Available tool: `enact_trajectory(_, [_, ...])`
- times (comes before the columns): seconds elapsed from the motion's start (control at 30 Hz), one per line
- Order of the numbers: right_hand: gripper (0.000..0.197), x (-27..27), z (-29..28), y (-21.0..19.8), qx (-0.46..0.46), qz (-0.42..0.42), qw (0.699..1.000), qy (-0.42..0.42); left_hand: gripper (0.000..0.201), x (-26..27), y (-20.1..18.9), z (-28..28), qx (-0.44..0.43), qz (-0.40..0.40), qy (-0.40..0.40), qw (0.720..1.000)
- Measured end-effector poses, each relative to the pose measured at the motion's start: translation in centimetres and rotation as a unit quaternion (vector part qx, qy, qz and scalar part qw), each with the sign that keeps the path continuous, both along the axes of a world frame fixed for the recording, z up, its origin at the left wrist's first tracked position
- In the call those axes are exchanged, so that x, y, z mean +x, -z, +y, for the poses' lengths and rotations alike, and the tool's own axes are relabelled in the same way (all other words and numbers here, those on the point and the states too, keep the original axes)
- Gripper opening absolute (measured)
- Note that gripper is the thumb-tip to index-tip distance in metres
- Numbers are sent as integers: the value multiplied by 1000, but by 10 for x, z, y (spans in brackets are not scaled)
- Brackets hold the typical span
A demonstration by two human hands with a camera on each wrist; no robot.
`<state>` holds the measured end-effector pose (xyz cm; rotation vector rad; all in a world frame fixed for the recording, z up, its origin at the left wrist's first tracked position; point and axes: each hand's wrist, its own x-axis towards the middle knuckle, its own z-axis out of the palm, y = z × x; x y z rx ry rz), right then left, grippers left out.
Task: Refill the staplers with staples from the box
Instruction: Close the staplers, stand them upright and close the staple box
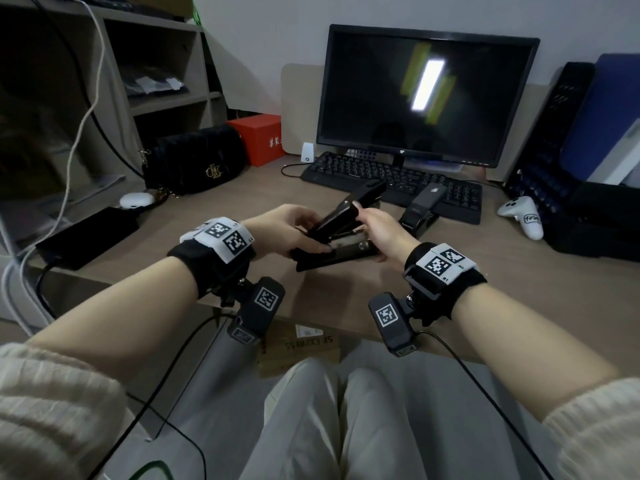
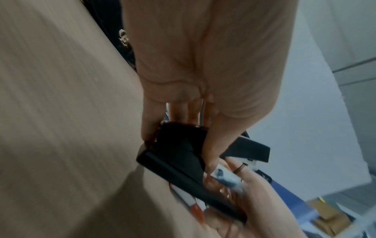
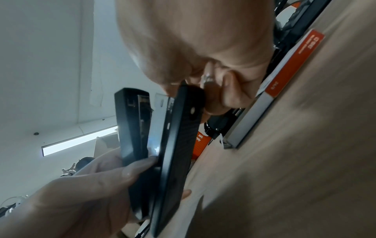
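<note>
The black plastic stapler [image 1: 341, 233] is held just above the light wood-grain surface [image 1: 242, 188], near its front edge, with its top arm swung up and the metal staple channel exposed. The likeliest failure from here, as I judge it, is the raised arm snapping shut on a fingertip, since the left hand's [image 1: 280, 230] fingers [image 3: 140, 164] lie right in the gap between the arm and the channel; a slackening of that hand would cause it. A second risk is the strip of staples going in crooked or breaking, because the stapler is held in the air at a tilt, not braced flat. The left hand is closed on the stapler at its hinge end, thumb on one side and fingers curled round the other, holding the arm up. The right hand [image 1: 379, 237] has its fingers curled at the front of the channel, pinching or pressing something small there; whether that is a strip of staples I cannot tell, as the wrist views are blurred. A second black stapler [image 1: 420, 207] stands open just beside the black keyboard [image 1: 391, 178], and a grey and orange flat box [image 3: 274, 90] lies on the surface close behind the right hand.
</note>
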<state>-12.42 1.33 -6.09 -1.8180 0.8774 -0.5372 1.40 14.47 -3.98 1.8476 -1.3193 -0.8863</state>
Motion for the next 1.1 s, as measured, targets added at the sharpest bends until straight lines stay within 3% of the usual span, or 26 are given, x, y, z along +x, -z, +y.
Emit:
enact_trajectory(0.17, [24,-18,-3,10,4,-4,999,35,43,-24,9,-15,-1,-41,4,999])
enact_trajectory(0.3, [27,-24,-10,20,18,-20,997,70,51,-41,10,-22,-47,-155,-19,987])
enact_trajectory(0.5, [31,-27,-15,30,39,-48,996,62,41,-51,18,-31,-76,-193,7,978])
enact_trajectory(0.67, [29,-30,-17,32,92,-76,992,45,36,-54,21,-37,-96,-194,14,976])
enact_trajectory(0.83, [23,-42,-17,26,117,-12,992,40,36,-54,16,-42,-125,-156,-23,980])
enact_trajectory(0.9, [19,-46,-19,22,107,28,993,38,32,-54,16,-45,-125,-143,-31,981])
enact_trajectory(1.0, [30,-50,-22,19,74,75,993,43,39,-54,18,-52,-123,-98,-44,987])
enact_trajectory(1.1, [34,-54,-26,18,38,76,995,43,43,-57,19,-56,-128,-42,-58,989])
